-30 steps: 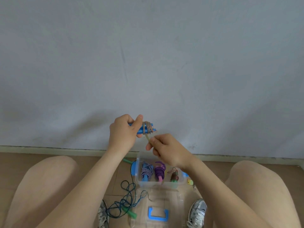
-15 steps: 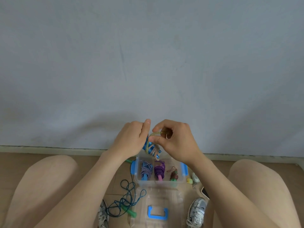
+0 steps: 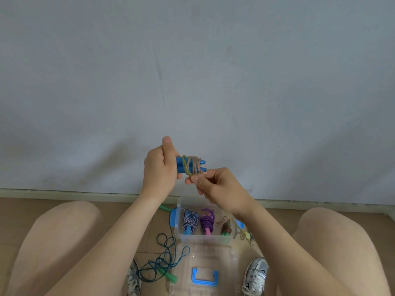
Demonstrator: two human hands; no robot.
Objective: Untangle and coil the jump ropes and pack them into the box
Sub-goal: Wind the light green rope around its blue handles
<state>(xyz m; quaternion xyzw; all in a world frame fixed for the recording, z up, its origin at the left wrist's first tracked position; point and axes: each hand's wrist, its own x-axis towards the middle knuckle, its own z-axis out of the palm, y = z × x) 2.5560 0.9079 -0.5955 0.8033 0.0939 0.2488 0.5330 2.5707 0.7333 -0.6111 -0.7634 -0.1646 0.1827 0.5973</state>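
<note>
My left hand (image 3: 159, 169) is curled round the pair of blue handles (image 3: 180, 166), holding them side by side and level in the air, thumb sticking up above them. The speckled greenish-orange rope (image 3: 193, 165) is wound in several turns round the free end of the handles, just right of that hand. My right hand (image 3: 220, 186) sits just below and right of the wraps, thumb and forefinger pinching the loose end of the rope, the other fingers curled in

Down beneath both hands, between my knees on the floor, stands the clear box (image 3: 203, 239), open. Three coiled ropes lie in it side by side: a blue-and-white striped one (image 3: 189, 222), a purple one (image 3: 206, 221) and a brownish one (image 3: 226, 228) under my right wrist. Nearer to me than the box lies its clear lid (image 3: 213, 259). Below my left forearm a dark teal rope (image 3: 165, 258) lies in a loose tangle on the floor
</note>
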